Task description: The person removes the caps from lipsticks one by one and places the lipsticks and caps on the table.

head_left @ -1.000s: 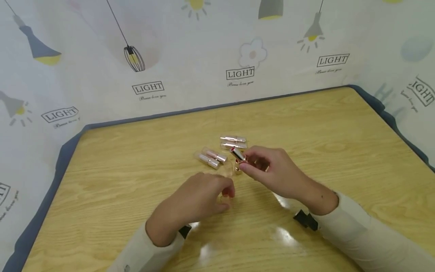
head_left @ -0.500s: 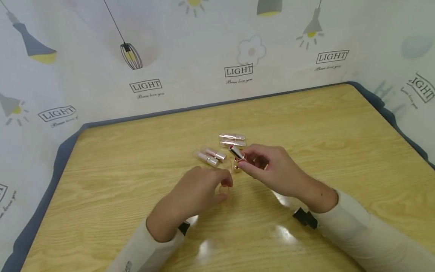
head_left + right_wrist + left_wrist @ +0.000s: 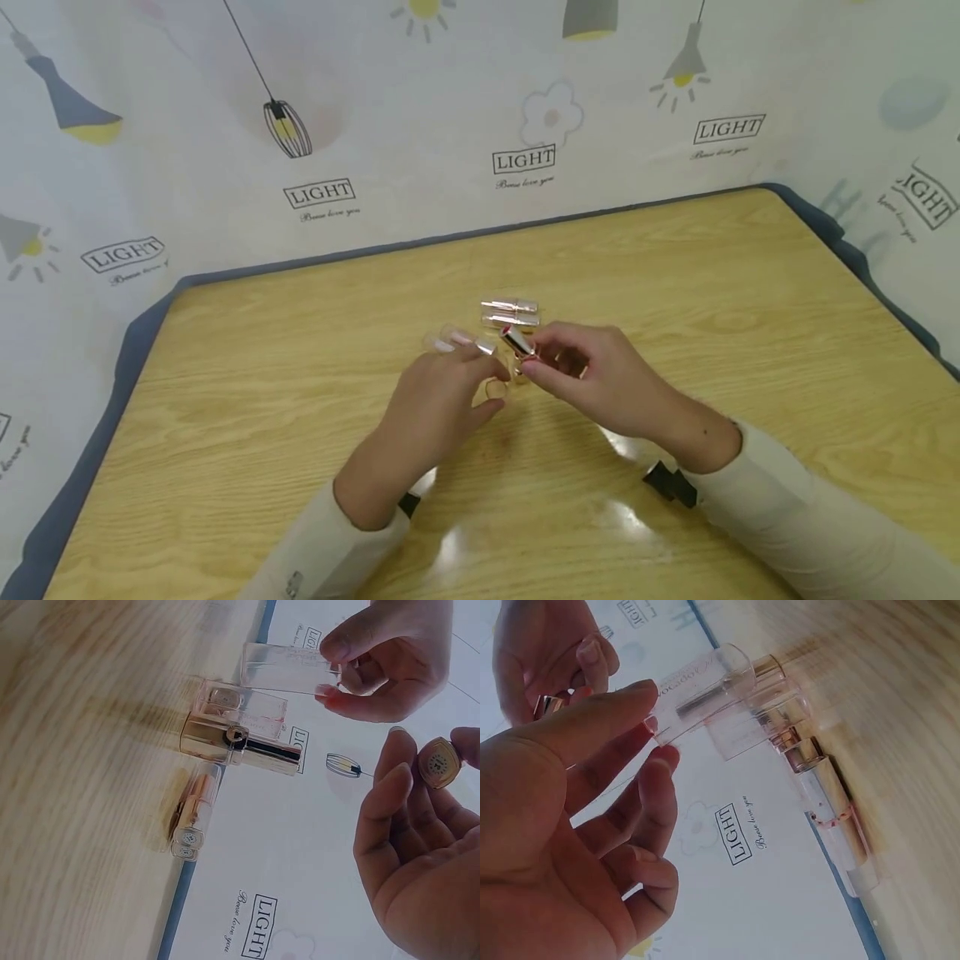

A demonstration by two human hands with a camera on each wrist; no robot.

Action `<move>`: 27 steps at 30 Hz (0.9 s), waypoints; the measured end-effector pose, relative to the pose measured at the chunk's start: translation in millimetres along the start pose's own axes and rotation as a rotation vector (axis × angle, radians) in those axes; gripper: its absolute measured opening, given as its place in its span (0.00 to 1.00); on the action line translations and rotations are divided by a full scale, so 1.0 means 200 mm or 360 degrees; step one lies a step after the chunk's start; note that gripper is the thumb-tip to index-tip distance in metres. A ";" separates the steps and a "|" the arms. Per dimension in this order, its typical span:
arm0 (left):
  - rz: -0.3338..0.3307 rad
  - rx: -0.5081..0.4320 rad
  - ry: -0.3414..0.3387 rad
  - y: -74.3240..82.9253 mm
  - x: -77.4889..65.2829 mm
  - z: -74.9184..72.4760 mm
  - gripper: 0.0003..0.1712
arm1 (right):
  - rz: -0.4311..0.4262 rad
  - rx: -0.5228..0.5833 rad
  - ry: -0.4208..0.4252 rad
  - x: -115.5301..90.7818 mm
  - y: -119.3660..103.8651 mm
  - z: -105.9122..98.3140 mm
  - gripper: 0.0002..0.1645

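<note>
My left hand (image 3: 442, 400) pinches a clear rectangular lipstick cap (image 3: 705, 694) between thumb and index finger; its other fingers are loosely bent. Just to the right, my right hand (image 3: 603, 375) holds an uncapped lipstick (image 3: 516, 340) with a silvery tube, its red tip pointing up and to the left. In the right wrist view the round-cornered gold base (image 3: 439, 763) of this lipstick shows between the fingers. Behind the hands, another lipstick (image 3: 244, 744) with a gold base stands upright on the table, and a second clear cap (image 3: 262, 711) stands beside it.
Two capped lipsticks (image 3: 510, 307) lie side by side farther back on the wooden table (image 3: 300, 333). Another pair of capped lipsticks (image 3: 468, 339) lies to their left, partly covered by my left hand. A printed cloth (image 3: 420, 167) hangs behind the table.
My left hand has moved forward over the table with the clear cap, and now overlaps the left pair of lipsticks. The right hand keeps its lipstick in nearly the same place.
</note>
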State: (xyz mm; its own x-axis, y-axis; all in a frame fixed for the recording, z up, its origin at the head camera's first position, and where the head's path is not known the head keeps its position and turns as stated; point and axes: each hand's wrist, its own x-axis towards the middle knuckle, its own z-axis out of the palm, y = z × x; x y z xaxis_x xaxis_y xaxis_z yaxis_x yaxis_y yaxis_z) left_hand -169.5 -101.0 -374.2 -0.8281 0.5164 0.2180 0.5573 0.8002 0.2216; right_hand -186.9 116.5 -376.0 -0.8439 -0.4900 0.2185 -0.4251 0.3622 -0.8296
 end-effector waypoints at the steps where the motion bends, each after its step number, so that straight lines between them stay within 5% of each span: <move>1: -0.0007 0.0010 0.0005 0.00 0.00 0.00 0.15 | -0.0003 0.0001 -0.0002 0.00 0.00 0.00 0.07; 27: -0.0076 0.0172 0.0010 0.01 0.03 0.10 0.15 | 0.0028 -0.0004 -0.0035 -0.01 0.00 0.01 0.09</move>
State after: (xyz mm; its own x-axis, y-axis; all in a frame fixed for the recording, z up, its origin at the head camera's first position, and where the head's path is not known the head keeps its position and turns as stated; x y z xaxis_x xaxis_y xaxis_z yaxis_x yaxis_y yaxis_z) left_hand -173.9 -90.9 -392.0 -0.8529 0.4753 0.2160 0.5073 0.8522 0.1279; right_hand -185.3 115.4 -378.4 -0.8439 -0.5009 0.1923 -0.4109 0.3727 -0.8321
